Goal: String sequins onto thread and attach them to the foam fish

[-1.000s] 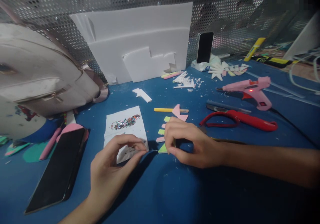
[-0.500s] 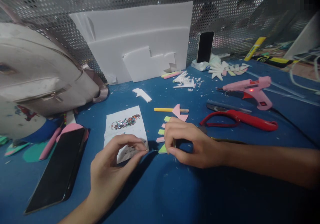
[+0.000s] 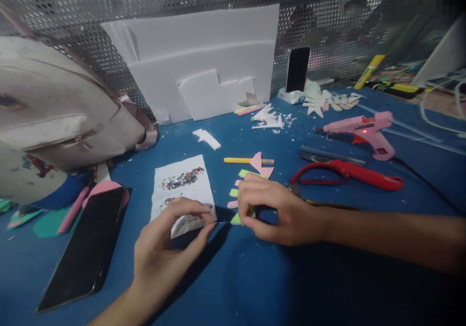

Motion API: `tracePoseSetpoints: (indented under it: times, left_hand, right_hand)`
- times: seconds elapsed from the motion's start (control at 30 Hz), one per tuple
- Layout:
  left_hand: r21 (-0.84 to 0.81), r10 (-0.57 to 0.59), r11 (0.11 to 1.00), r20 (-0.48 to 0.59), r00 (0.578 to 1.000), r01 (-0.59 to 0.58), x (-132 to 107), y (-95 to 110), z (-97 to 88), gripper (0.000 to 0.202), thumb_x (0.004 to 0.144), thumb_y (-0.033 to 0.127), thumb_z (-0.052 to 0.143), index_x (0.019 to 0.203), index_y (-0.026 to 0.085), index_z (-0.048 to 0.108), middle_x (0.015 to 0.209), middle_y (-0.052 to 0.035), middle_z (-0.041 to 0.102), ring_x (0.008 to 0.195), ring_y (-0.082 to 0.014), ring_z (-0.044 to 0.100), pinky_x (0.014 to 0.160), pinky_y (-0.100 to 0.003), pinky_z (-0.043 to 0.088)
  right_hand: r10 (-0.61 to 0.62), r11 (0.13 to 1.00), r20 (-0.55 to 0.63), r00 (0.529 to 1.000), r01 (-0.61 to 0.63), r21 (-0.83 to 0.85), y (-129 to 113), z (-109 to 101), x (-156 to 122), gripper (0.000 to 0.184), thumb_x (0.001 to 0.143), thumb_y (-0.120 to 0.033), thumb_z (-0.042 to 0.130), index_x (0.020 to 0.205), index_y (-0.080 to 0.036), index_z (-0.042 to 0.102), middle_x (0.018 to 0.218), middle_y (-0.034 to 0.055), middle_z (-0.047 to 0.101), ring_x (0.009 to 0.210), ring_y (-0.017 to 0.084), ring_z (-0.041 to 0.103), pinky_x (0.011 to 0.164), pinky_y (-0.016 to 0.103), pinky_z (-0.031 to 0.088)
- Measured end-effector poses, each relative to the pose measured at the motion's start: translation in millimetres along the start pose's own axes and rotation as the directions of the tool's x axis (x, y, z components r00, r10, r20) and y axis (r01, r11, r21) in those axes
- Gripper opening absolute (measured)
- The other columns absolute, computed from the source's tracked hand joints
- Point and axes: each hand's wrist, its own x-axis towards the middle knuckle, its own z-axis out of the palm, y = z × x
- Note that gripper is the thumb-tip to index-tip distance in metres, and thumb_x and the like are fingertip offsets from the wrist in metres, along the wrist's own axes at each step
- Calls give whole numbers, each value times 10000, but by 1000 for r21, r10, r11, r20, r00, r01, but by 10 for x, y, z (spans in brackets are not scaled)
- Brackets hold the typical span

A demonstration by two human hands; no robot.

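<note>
Low over the blue tabletop, my left hand [image 3: 165,246] pinches the end of a thin strand [image 3: 223,222] between thumb and fingertips. That strand runs right to a green triangular piece [image 3: 236,218], where my right hand [image 3: 269,209] is closed with its fingertips on the piece. Pink strips [image 3: 232,203] and green strips [image 3: 234,192] stick out in a row from behind my right hand, which hides their other ends. Beside my left hand lies a white paper [image 3: 208,185] bearing multicoloured glitter flakes [image 3: 182,178], partly covered by the hand.
A pink glue gun [image 3: 374,134] with a lit red light and red-handled pliers [image 3: 371,174] lie right. A yellow stick [image 3: 236,160] with a pink piece lies beyond my hands. Left are a dark phone [image 3: 83,248] and a bag [image 3: 65,97]; white boards [image 3: 207,39] stand behind.
My left hand has shifted slightly right and lower, still pinching the strand. My right hand has barely moved; more of the farthest green strip shows above it.
</note>
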Motion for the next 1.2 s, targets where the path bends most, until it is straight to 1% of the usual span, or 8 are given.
tracePoseSetpoints:
  times: [0.17, 0.33, 0.57, 0.83, 0.93, 1.03, 1.13, 1.2]
  left_hand:
    - [13, 32, 999, 14, 999, -32, 2, 2, 5, 347, 796, -3, 638, 1035, 247, 617, 871, 1, 644, 844, -148, 628, 793, -293, 507]
    - [6, 39, 999, 58, 998, -39, -5, 5, -5, 365, 795, -13, 634, 1053, 244, 607, 878, -3, 640, 848, -144, 623, 788, -285, 503]
    - [30, 41, 999, 53, 998, -42, 12, 1, 10, 349, 805, -9, 622, 1039, 249, 607, 881, -3, 640, 856, -143, 619, 788, -281, 500]
    - [15, 25, 1000, 32, 999, -26, -3, 12, -5, 340, 808, -19, 613, 1022, 245, 610, 871, 11, 636, 849, -126, 618, 806, -255, 490]
    - [13, 28, 1000, 19, 999, -28, 0, 13, -1, 343, 807, -18, 616, 1025, 247, 613, 869, 9, 640, 848, -132, 618, 804, -266, 491]
    - [-6, 4, 1000, -4, 1000, -4, 11, 15, 15, 331, 811, -6, 619, 1025, 246, 618, 851, 7, 640, 841, -141, 619, 804, -283, 493]
    - [-19, -19, 1000, -22, 1000, 19, 22, 21, 28, 310, 812, 8, 621, 1014, 242, 621, 842, 8, 642, 826, -143, 623, 800, -291, 494]
    - [-17, -9, 1000, -20, 1000, 9, 26, 24, 28, 312, 813, 6, 619, 1019, 241, 620, 842, 12, 643, 827, -138, 623, 802, -283, 494]
  right_hand:
    - [3, 1000, 16, 1000, -3, -18, -4, -1, 5, 124, 853, -113, 508, 750, -182, 508, 760, 4, 543, 728, 129, 459, 776, 318, 371]
    - [18, 999, 42, 999, -16, -48, -11, -13, 10, 119, 844, -106, 508, 749, -179, 505, 766, 4, 530, 739, 128, 448, 789, 316, 369]
    - [11, 998, 55, 998, -8, -56, 3, 5, 0, 116, 845, -113, 509, 754, -183, 500, 775, 7, 522, 756, 134, 439, 785, 309, 368]
    - [-4, 1000, -4, 1000, 4, -24, -6, -4, 5, 130, 845, -107, 507, 737, -179, 497, 761, 2, 531, 735, 126, 453, 771, 316, 370]
    - [-35, 999, -51, 998, 35, 4, 5, -4, 4, 132, 836, -99, 505, 733, -180, 490, 755, -2, 539, 737, 124, 465, 768, 318, 373]
    - [-62, 998, -91, 994, 64, 27, 16, -3, -1, 131, 831, -100, 504, 732, -181, 480, 754, 1, 547, 741, 128, 472, 756, 322, 376]
    - [-72, 996, -101, 992, 76, 39, 20, -5, -6, 130, 834, -106, 509, 733, -180, 476, 756, 1, 553, 746, 127, 479, 753, 323, 375]
    - [-79, 996, -99, 992, 83, 43, 18, -8, -8, 127, 836, -107, 512, 735, -177, 480, 756, 0, 556, 746, 124, 484, 755, 321, 375]
